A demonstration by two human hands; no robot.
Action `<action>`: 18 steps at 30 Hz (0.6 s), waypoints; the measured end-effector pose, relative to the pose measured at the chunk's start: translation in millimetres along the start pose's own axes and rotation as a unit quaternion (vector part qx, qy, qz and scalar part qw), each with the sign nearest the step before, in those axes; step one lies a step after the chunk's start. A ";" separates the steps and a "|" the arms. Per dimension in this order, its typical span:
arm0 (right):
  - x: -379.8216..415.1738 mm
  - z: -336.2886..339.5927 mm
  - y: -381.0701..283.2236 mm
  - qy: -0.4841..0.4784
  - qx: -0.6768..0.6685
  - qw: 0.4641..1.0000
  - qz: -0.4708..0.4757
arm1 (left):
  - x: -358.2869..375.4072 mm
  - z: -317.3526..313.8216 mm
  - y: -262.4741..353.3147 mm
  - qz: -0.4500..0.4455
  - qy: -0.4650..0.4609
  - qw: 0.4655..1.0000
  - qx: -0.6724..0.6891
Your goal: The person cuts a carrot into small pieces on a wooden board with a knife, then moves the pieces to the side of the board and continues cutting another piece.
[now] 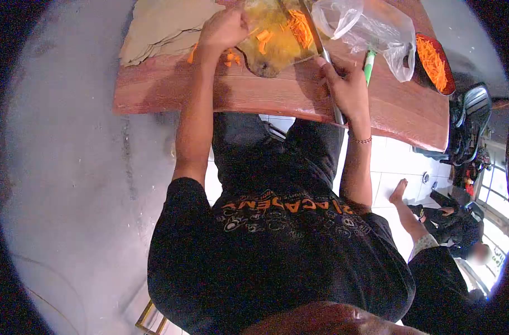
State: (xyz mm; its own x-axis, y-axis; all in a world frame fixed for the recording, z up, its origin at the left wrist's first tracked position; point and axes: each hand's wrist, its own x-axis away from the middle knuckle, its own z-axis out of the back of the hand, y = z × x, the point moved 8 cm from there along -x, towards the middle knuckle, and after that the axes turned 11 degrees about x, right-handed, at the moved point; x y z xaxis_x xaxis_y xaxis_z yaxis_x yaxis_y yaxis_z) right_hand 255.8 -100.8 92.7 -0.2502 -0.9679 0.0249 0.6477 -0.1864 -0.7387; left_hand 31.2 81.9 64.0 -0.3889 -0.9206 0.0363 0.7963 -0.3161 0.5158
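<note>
My right hand [348, 89] is closed around a long knife [316, 36], whose blade points away from me across the right part of a worn yellowish cutting board [291, 58]. Beside the blade lies a heap of thin carrot strips [301, 29]. Over the board's left edge, my left hand [225, 29] is curled closed; whatever its fingers hold, if anything, is hidden. A few larger carrot pieces [263, 40] rest on the board, and carrot scraps [232, 57] lie on the table near my left wrist.
The reddish wooden table [282, 95] carries a clear plastic bag [371, 30], a slim green-and-white object [369, 66], and a bowl of carrot strips [433, 64] at the right. Brown cardboard [159, 28] lies at the left. Another person [450, 223] sits on the floor to the right.
</note>
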 end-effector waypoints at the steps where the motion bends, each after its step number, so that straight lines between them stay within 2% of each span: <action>1: -0.2 -1.8 1.2 0.000 -0.003 1.000 -0.001 | 3.2 -2.5 -3.1 0.000 -0.001 1.000 -0.003; 4: 1.0 -9.9 -0.1 0.011 -0.023 0.999 0.043 | 18.0 -9.8 -14.7 0.020 0.033 0.999 0.001; 6: -1.3 -15.7 0.0 0.000 -0.025 0.998 0.063 | 25.1 -11.0 -2.0 -0.024 0.083 0.995 -0.052; 9: 0.1 -16.9 3.8 -0.013 -0.025 0.999 0.035 | 41.8 -11.1 13.4 -0.062 0.133 0.984 -0.105; 13: 5.3 -12.0 2.2 0.009 -0.023 0.999 0.034 | 47.0 -20.4 24.0 -0.085 0.139 0.964 -0.210; 15: 7.8 -25.3 6.7 -0.091 -0.156 0.983 -0.047 | 47.2 -20.1 27.1 -0.096 0.141 0.956 -0.238; 16: 7.1 -28.1 10.7 -0.090 -0.157 0.982 -0.045 | 44.6 -18.3 30.0 -0.096 0.142 0.956 -0.239; 18: 8.3 -46.0 19.7 -0.127 -0.235 0.962 -0.056 | 35.2 -14.0 23.5 -0.050 0.114 0.986 -0.110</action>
State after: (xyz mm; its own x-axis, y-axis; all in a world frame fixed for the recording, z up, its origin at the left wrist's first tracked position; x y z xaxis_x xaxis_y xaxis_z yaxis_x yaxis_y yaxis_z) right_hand 233.3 -104.7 47.4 -0.0770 -0.9673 0.2418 0.2149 -0.2530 -0.9433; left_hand 42.7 38.8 65.4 -0.3758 -0.9021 -0.2121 0.8507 -0.4266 0.3073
